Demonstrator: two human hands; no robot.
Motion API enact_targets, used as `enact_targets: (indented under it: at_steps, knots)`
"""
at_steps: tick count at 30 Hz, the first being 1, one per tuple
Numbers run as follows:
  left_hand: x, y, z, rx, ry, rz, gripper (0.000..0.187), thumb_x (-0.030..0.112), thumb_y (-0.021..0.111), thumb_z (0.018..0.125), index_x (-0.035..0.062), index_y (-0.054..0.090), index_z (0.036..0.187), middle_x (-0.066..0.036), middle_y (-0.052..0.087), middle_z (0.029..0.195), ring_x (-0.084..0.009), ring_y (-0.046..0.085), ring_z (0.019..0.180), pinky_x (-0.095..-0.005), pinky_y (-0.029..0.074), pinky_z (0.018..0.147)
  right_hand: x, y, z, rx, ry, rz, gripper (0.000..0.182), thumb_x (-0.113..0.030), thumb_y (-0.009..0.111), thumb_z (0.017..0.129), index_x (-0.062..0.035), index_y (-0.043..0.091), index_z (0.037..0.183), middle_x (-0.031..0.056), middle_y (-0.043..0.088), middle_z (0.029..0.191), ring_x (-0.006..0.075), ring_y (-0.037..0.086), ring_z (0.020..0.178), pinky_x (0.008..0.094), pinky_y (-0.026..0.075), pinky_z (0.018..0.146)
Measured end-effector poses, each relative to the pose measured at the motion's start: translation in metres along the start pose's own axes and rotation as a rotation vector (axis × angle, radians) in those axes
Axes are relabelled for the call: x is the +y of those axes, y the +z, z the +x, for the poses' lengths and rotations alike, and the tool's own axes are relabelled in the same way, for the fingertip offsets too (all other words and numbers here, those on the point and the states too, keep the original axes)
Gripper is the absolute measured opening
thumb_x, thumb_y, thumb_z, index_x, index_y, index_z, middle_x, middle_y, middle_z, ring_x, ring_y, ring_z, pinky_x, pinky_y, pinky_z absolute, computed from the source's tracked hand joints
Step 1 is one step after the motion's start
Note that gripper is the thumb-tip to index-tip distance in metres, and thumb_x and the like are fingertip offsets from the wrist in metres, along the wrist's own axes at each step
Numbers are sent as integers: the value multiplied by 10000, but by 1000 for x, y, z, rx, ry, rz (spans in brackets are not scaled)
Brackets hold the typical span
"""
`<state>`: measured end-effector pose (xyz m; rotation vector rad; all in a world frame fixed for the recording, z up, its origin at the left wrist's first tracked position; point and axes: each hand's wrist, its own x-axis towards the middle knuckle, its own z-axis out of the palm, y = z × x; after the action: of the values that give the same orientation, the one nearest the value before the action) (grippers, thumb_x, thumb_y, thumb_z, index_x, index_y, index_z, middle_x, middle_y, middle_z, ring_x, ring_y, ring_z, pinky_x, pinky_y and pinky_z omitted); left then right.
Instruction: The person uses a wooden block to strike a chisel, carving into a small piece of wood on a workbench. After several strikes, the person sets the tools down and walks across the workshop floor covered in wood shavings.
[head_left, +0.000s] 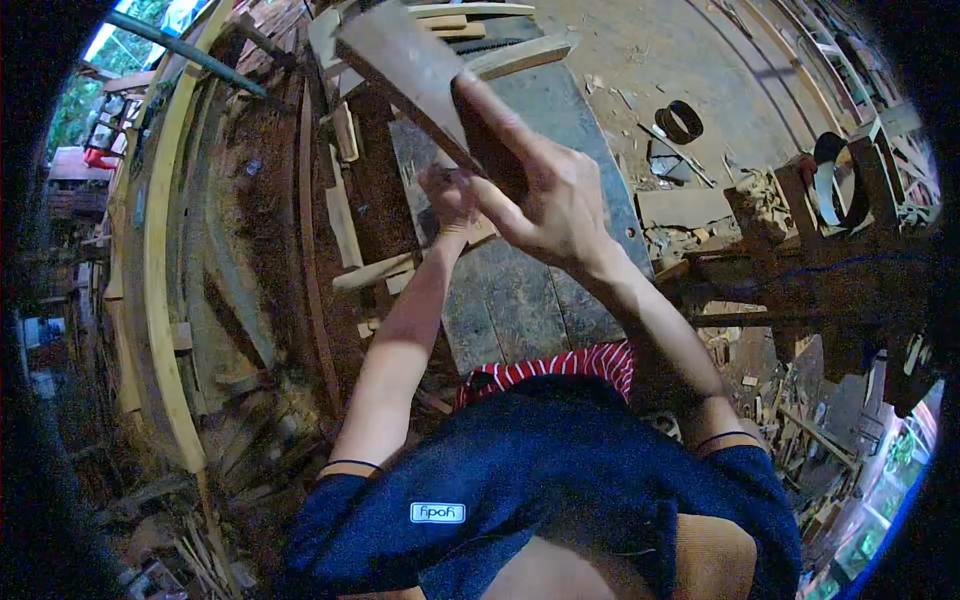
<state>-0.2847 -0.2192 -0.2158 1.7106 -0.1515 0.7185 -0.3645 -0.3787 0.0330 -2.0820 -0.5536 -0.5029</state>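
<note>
My right hand [570,195] grips a wooden board [410,70], thumb on one side and fingers on the other. The board is tilted upward over the bench, its broad face pale with glare and its narrow edge dark brown. Its far end is blurred. Just below the board, my left hand [450,203] is closed with its fingers curled; whatever may be in it is hidden. Both hands are above a dark, worn workbench [515,310].
A saw blade with teeth [490,44] lies among wood pieces at the bench's far end. Wooden strips [375,270] line its left side. A dark coiled band [679,122] and scraps lie on the floor at right. Long yellowish timber [160,240] stands at left.
</note>
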Motion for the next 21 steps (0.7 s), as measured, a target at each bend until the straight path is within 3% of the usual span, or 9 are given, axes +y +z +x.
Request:
enact_targets:
  at_steps: [1,3,4,5,8,12,14,17,21]
  knots:
    - [2,-2,0,-22,-8,-1,249,257,739,886,44,619,837,-29,627,751,-170,604,680,-328,473,627,1,0,1,2,0,1,678,-485,626,894,-336,396,1514,222,707,957,423,687,787,495,555,689]
    - [14,-7,0,-70,-23,-23,251,262,733,893,48,615,834,-26,626,754,-169,604,687,-329,473,631,7,-1,5,-448,223,-282,702,-449,651,891,-267,398,1520,226,703,1035,418,697,857,483,561,748]
    - [23,-8,3,-78,-39,-39,252,264,730,896,50,613,832,-24,625,756,-169,603,690,-329,473,634,14,1,2,-378,164,-289,712,-493,635,889,-336,355,1525,222,708,896,422,691,747,500,568,685]
    - [31,-10,6,-71,-56,-41,253,266,728,899,52,611,831,-23,625,758,-168,603,693,-329,473,636,19,4,-3,-379,161,-290,712,-493,635,889,-336,355,1525,222,708,896,422,691,747,500,568,685]
    - [52,-8,30,43,-184,3,257,273,719,910,58,605,826,-18,623,763,-167,603,704,-330,473,644,21,2,-16,-20,165,132,719,-500,647,892,-302,365,1524,238,711,1027,438,697,832,492,569,750]
    - [61,-12,67,150,-284,-42,261,271,711,920,73,585,807,-2,609,755,-150,592,701,-317,470,644,26,-26,-36,-188,422,165,692,-359,658,927,-133,390,1523,167,548,1439,296,561,1299,376,432,1061]
    - [87,-27,66,113,-502,-414,244,255,727,909,83,581,815,11,600,752,-114,573,658,-293,461,618,41,-25,-58,-117,390,89,698,-461,654,906,-258,390,1520,206,679,1208,397,675,1064,439,533,907]
    - [104,-24,62,45,-267,-78,225,228,743,894,80,584,834,15,599,726,-96,560,616,-289,453,589,53,-26,-78,-63,406,150,692,-434,660,909,-223,403,1516,191,626,1321,378,635,1166,414,502,977]
    - [86,-14,47,69,-247,-103,209,201,757,873,69,627,777,15,627,700,-88,580,637,-278,454,606,54,-30,-86,-64,436,116,681,-392,670,910,-207,411,1513,172,574,1401,355,604,1228,412,481,1017]
